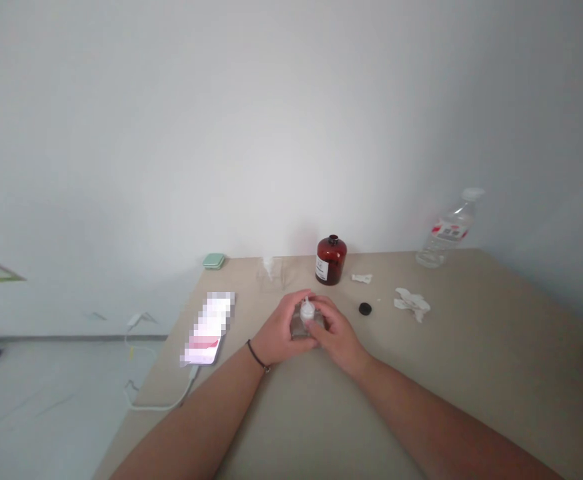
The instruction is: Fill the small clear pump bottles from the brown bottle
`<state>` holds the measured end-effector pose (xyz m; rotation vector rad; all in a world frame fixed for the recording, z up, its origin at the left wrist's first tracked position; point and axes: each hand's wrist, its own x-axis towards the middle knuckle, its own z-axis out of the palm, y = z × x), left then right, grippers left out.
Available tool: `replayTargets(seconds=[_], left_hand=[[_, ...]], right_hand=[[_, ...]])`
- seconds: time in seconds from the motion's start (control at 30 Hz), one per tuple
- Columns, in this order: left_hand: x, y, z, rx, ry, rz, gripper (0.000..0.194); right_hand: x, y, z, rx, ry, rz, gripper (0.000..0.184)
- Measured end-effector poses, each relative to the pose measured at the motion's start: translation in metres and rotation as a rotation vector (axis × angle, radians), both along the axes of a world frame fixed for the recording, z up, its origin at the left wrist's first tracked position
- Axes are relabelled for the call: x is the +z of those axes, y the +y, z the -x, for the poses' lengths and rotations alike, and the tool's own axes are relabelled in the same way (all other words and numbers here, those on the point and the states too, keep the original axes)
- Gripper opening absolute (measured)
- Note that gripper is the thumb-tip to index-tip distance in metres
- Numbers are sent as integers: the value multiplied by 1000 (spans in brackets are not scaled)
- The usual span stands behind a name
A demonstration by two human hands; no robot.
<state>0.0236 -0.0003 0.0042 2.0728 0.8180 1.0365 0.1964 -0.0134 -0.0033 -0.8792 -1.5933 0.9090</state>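
In front of me a small clear square container (298, 327) with a white nozzle top (307, 311) stands between my hands. My left hand (284, 331) is wrapped around the container's left side, thumb along the near face. The fingers of my right hand (336, 331) close round the white top, its thumb pressed against it. Part of the container is hidden by my fingers. Behind them stands a brown-red bottle (332, 257) with a white label and a bare neck. A round black cap (365, 309) lies to the right of my right hand.
Another clear container (271, 275) with a white top stands near the wall. A lit phone (210, 328) with a white cable lies left, near a green case (214, 261). Rightward are a white tube-like scrap (362, 278), crumpled tissue (412, 303) and a plastic water bottle (446, 233).
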Motion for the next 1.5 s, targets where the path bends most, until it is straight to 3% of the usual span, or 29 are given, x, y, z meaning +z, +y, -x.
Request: replayTargets(seconds=[0.1,0.23,0.5,0.8,1.1,1.5], left_hand=[[8,-1,-2,-21,22,-60,69],[11,-2,-1,-7,47,-70,71],[8,-4,-2,-50,-17,-6,75],[-1,-2,-2,-81,-54,-82,72],[6,-3,-1,-68,-10,-80,82],[-1,0,2,-94,-42,-110,82]], right_hand=[[3,0,0,11,3,18,21],[4,0,0,10,20,26,21],[2,-2,4,-38,25,62,18],[2,-3,6,-37,78,128,21],[11,-4,13,-125,-3,181,23],[12,-7,6,-49,-27,127,17]])
